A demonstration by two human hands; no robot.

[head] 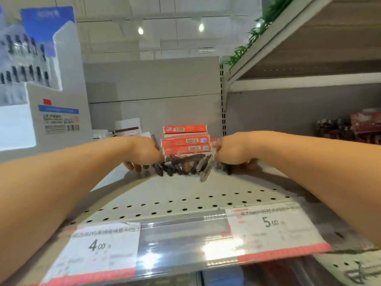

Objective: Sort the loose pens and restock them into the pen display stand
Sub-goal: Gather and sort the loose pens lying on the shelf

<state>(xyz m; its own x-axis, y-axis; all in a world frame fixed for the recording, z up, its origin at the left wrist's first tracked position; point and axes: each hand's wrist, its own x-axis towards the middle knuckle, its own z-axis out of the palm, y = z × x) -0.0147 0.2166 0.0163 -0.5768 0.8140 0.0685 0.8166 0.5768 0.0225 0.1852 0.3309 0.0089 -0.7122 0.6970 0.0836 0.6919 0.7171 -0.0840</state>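
Observation:
A heap of loose dark pens (183,166) lies on the perforated shelf (185,195), in front of stacked red boxes. My left hand (144,153) is at the heap's left end with its fingers curled down, and a dark pen end sticks up from its grip. At the right end of the heap, my right hand (231,151) is curled too, with a clear pen showing at its knuckles. The view is blurred, so the grips are hard to make out. The white and blue pen display stand (37,65) stands at the upper left, with rows of dark pens in it.
Three red boxes (185,139) are stacked behind the pens, with white boxes (127,126) to their left. Price labels (103,244) line the shelf's front edge. A higher shelf (299,58) juts out at the right, with red packs (350,126) beneath it.

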